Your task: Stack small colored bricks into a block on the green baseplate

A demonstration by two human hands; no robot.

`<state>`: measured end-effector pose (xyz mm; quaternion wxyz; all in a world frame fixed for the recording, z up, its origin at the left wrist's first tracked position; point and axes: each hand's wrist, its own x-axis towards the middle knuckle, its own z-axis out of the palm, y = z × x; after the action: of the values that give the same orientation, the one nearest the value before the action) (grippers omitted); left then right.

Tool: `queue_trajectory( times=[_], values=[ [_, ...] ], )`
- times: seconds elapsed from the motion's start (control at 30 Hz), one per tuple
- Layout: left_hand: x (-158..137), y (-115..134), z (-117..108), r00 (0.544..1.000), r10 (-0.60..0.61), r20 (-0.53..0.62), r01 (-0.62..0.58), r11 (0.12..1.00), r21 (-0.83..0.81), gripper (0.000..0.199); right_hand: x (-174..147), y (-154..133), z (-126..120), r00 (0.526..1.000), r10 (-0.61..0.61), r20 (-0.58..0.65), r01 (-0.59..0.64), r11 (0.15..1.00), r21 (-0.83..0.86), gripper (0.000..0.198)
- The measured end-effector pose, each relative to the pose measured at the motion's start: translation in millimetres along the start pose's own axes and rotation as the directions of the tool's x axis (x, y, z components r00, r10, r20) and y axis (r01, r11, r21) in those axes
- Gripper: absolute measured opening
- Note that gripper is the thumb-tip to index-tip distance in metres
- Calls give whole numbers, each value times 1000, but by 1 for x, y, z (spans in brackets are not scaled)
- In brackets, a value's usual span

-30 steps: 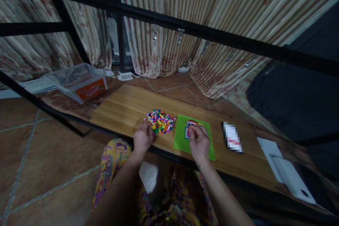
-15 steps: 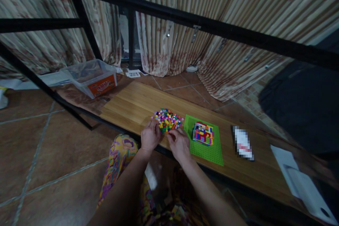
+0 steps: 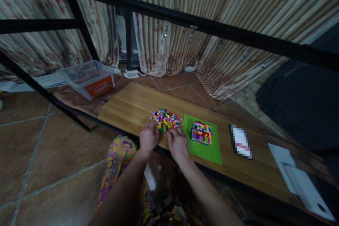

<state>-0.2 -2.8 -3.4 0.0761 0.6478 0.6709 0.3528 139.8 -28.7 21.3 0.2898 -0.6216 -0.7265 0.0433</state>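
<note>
A loose pile of small multicoloured toy bricks lies on the wooden board. At its near left edge is my left hand, fingers curled and closed over the bricks. My right hand is at the near right edge of the pile, thumb and fingers pinched together. Whatever either hand holds is too small or hidden to make out. Just right of my right hand lies a green studded baseplate. A squarish build of stacked bricks in red, white, yellow and other colours stands on it.
The wooden board sits inside a black metal frame. A clear plastic box with an orange label is at the far left. A blurred white packet lies right of the baseplate, and a white plastic object farther right.
The whole view has shifted slightly left. Both hands stay at the near edge of the brick pile with nearly the same pose; the build on the baseplate looks unchanged.
</note>
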Motion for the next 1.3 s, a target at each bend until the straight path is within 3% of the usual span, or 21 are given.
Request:
queue_trajectory(
  times=[0.17, 0.3, 0.57, 0.97, 1.3],
  values=[
    [0, 0, 0, 1000, -2, 1, 2, 1000, -4, 20, -12, 20, -30, 998, -9, -61, 16, 993, 114, 30],
    [0, -1, 1, 1000, 3, 0, -3, 1000, -10, 20, -16, 47, -49, 977, 33, -210, -2, 990, 143, 31],
    [0, -1, -1, 1000, 11, -15, -11, 1000, 0, 20, -10, 89, -51, 925, 107, -365, -93, 994, 54, 29],
    [1, 2, -3, 1000, 2, 4, -3, 1000, 13, 18, -6, 92, -50, 896, 230, -380, -173, 969, 178, 25],
    [0, 0, -1, 1000, 10, 2, -10, 1000, 28, 20, -5, 90, -50, 893, 241, -380, -184, 966, 180, 23]
  ],
)
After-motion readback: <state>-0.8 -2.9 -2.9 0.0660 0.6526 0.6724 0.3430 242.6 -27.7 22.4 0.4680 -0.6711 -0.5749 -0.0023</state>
